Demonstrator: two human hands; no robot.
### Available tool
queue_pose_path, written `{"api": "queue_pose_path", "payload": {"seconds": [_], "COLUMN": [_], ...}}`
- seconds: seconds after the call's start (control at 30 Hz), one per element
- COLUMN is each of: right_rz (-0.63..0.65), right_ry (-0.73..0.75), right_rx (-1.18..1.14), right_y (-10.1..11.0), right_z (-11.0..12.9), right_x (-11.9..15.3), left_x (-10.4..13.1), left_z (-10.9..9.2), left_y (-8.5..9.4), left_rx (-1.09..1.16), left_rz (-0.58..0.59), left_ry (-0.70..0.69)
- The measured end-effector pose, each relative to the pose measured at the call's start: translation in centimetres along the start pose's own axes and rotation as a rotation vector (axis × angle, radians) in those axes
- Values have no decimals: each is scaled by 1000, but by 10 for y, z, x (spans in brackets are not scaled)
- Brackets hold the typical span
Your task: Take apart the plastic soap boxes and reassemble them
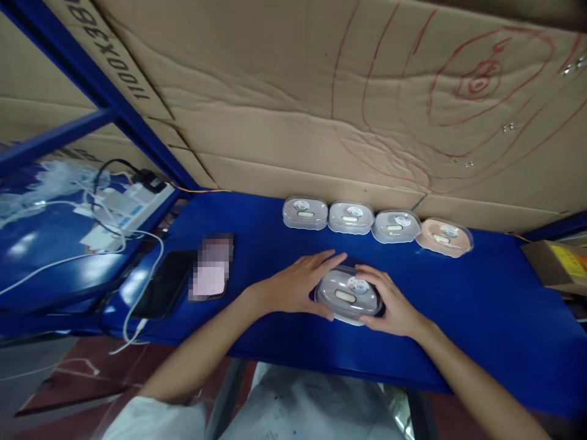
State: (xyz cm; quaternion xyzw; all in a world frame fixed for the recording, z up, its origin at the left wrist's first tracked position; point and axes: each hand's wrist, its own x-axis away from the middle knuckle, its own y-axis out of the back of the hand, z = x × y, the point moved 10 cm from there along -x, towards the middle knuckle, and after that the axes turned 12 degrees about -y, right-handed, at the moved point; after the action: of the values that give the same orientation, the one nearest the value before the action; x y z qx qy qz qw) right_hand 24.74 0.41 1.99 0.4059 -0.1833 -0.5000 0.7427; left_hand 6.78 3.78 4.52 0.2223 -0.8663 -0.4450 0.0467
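A small oval grey plastic box with a clear lid, a cream oblong piece on top and a round printed sticker rests on the blue table, in front of my body. My left hand curves around its left end, thumb at the near edge and fingers along the far edge. At the right end, my right hand grips the same box between thumb and fingers. Behind it, along the cardboard, stand three similar grey boxes, the leftmost box among them, and a peach-coloured box at the right.
Two phones lie left of my hands: a dark phone and a phone with a blurred screen. White cables and a power strip are farther left. A cardboard wall closes the back. A small carton sits at the right edge.
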Motion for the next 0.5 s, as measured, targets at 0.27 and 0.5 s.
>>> {"api": "queue_pose_path", "payload": {"seconds": [0.27, 0.5], "right_rz": [-66, -59], "right_ry": [-61, -54], "right_rx": [-33, -51], "right_y": [11, 1], "right_z": [-14, -11], "right_x": [1, -3], "left_x": [154, 191], "left_z": [28, 59], "left_y": [69, 53], "left_rx": [-698, -651], "left_rz": [-432, -390], "left_ry": [666, 806]}}
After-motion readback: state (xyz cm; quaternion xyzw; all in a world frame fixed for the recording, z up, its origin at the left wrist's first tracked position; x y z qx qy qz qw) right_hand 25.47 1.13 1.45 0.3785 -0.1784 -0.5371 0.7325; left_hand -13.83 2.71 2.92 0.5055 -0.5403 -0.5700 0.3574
